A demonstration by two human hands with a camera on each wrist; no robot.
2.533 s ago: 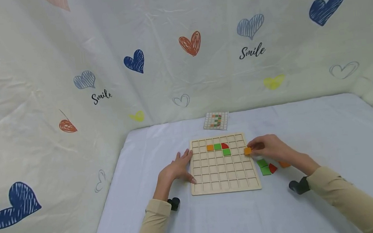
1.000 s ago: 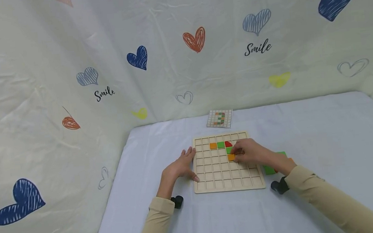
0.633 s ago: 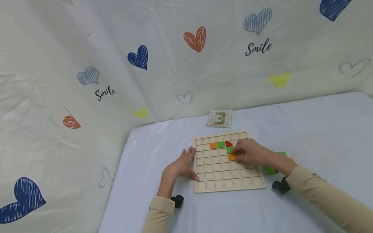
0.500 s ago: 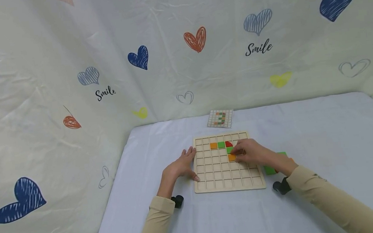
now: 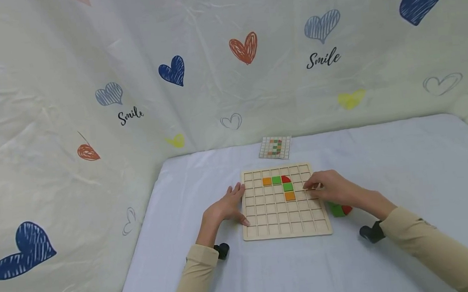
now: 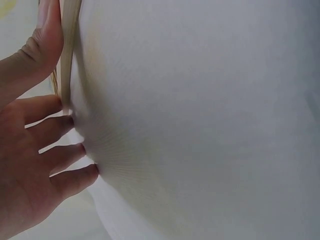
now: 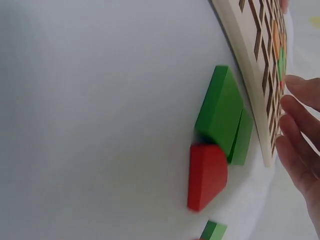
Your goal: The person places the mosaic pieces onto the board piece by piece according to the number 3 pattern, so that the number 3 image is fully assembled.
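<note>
A pale wooden grid board (image 5: 265, 222) lies on the white cloth. Set in its cells are an orange tile (image 5: 267, 181), a green tile (image 5: 276, 180) and a red rounded tile (image 5: 285, 179) in a row, with another green tile (image 5: 288, 186) and an orange tile (image 5: 290, 196) below. My left hand (image 5: 225, 208) rests with spread fingers along the board's left edge; its thumb touches the edge in the left wrist view. My right hand (image 5: 333, 187) hovers over the board's right side, fingers loosely bent, holding nothing.
Loose green blocks (image 7: 220, 110) and a red rounded block (image 7: 206, 175) lie beside the board's right edge, partly hidden by my right arm in the head view. A printed pattern card (image 5: 275, 148) lies behind the board. A curtain with hearts hangs behind the table.
My right hand brought an orange tile from the board's right edge into the cell under the lower green tile, let go, and drew back to the right. The left hand stayed at the edge.
</note>
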